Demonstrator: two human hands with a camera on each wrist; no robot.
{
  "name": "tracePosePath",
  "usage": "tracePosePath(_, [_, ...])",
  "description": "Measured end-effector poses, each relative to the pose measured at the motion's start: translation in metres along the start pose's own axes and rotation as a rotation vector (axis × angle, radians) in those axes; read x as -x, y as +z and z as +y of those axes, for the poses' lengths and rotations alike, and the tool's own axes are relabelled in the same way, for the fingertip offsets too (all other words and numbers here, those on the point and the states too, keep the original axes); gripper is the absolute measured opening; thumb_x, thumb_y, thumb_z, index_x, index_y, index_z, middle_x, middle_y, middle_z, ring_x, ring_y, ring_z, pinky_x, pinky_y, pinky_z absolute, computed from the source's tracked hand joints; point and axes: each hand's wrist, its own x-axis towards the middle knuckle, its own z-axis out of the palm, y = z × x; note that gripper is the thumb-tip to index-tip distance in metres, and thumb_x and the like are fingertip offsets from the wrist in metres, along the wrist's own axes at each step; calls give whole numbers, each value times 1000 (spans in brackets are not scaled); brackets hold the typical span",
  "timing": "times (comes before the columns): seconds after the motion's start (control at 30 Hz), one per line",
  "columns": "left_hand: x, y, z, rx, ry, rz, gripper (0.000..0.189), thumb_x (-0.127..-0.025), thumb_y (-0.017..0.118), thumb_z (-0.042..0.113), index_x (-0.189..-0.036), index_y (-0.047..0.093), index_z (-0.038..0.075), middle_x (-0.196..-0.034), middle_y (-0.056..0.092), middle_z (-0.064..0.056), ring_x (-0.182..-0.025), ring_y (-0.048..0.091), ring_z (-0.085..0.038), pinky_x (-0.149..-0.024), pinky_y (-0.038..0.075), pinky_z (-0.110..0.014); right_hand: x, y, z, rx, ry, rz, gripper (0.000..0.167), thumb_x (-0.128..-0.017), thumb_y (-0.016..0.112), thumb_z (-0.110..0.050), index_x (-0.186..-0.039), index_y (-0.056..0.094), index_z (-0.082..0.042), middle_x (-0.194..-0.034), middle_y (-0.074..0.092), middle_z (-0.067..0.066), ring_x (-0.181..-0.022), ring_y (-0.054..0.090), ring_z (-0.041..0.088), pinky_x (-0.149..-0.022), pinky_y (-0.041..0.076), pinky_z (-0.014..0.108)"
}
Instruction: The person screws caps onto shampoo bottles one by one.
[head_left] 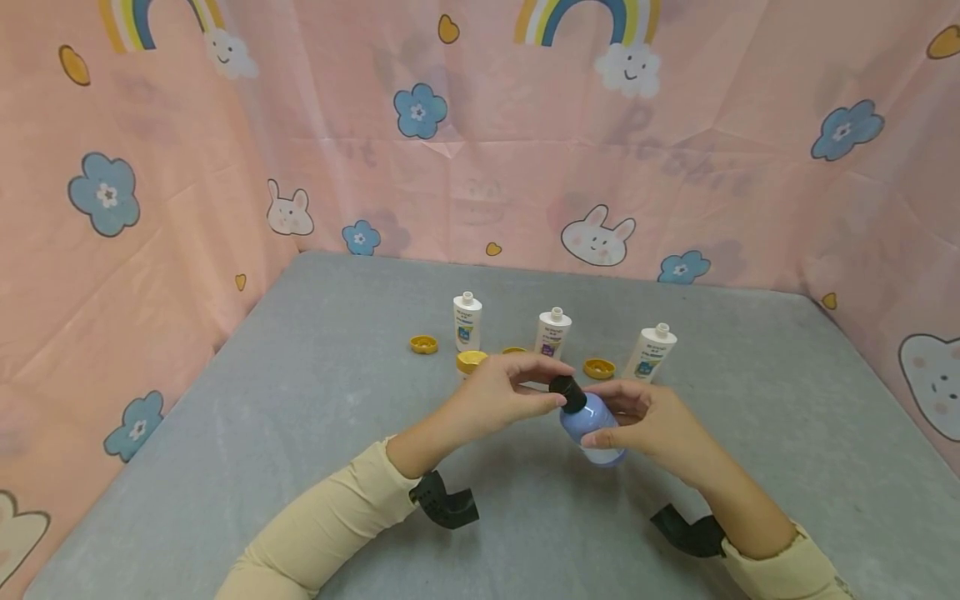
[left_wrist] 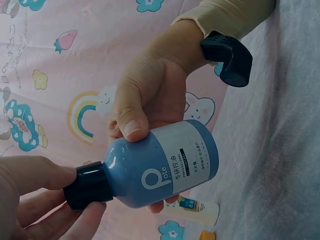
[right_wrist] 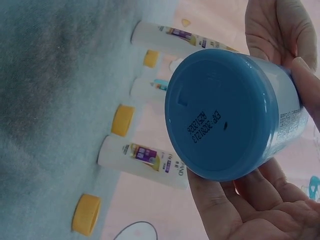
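A blue bottle (head_left: 588,421) with a black cap (head_left: 567,393) is held tilted above the table, its base toward the lower right. My left hand (head_left: 498,392) pinches the black cap between thumb and fingers. My right hand (head_left: 652,425) grips the bottle's body, thumb on the near side and fingers behind. In the left wrist view the bottle's white label (left_wrist: 182,157) faces the camera and the cap (left_wrist: 89,185) sits on the neck. From the right wrist view the bottle's round blue base (right_wrist: 220,117) shows, with printed characters on it.
Behind the hands stand white bottles with uncapped necks: a left one (head_left: 467,325), a middle one (head_left: 552,332) and a right one (head_left: 651,352). Yellow caps (head_left: 423,344) lie among them. Another yellow cap (head_left: 472,360) shows behind my left hand, partly hidden. Patterned pink cloth (head_left: 480,167) surrounds the grey table (head_left: 300,417).
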Motion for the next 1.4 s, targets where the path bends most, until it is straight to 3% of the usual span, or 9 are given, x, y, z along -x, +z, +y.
tracePosePath(0.17, [1, -1, 1, 25, 14, -28, 36, -91, 70, 6, -127, 67, 8, -131, 65, -10, -117, 66, -20, -91, 58, -26, -1, 1, 0, -4, 15, 1, 60, -80, 84, -25, -131, 61, -3, -129, 65, 18, -115, 66, 28, -87, 58, 42])
tracePosePath(0.33, [1, -1, 1, 59, -44, 44, 38, -86, 78, 16, -123, 70, 15, -127, 68, -4, -113, 67, -13, -89, 58, -27, -2, 3, 1, -11, 14, -1, 60, -81, 84, -26, -131, 60, -3, -130, 65, 19, -116, 65, 29, -89, 58, 42])
tracePosePath(0.47, [1, 1, -1, 7, -56, 85, 32, -85, 81, 21, -115, 72, 16, -116, 71, 0, -105, 67, -10, -87, 58, -26, -2, 3, 1, -18, 9, -7, 60, -81, 84, -25, -131, 60, -2, -129, 65, 19, -116, 66, 29, -89, 58, 43])
tracePosePath(0.67, [0, 2, -1, -27, -74, 89, 29, -85, 80, 23, -112, 73, 17, -110, 71, 1, -100, 66, -8, -82, 58, -26, -3, 4, 0, -21, 5, -15, 60, -81, 83, -25, -131, 60, -1, -129, 65, 19, -117, 65, 30, -90, 58, 44])
tracePosePath(0.87, [0, 2, -1, -21, -47, 67, 30, -86, 79, 18, -115, 73, 12, -116, 70, -4, -105, 68, -14, -83, 59, -24, -3, 4, 0, -26, -5, -18, 58, -81, 84, -23, -129, 61, 0, -127, 67, 19, -116, 65, 28, -89, 58, 41])
tracePosePath(1.2, [0, 1, 1, 24, 30, -26, 35, -89, 71, 1, -124, 67, 3, -130, 62, -12, -119, 64, -22, -93, 57, -23, -3, 3, 1, -14, 1, -13, 59, -80, 84, -25, -129, 61, 0, -128, 67, 20, -116, 65, 29, -90, 58, 42])
tracePosePath(1.4, [0, 1, 1, 37, -15, 26, 49, -87, 77, 12, -133, 62, 9, -138, 61, -5, -124, 62, -20, -95, 56, -27, -3, 3, 1, -13, -1, 0, 60, -81, 83, -24, -131, 60, 0, -130, 65, 20, -117, 64, 30, -91, 58, 43])
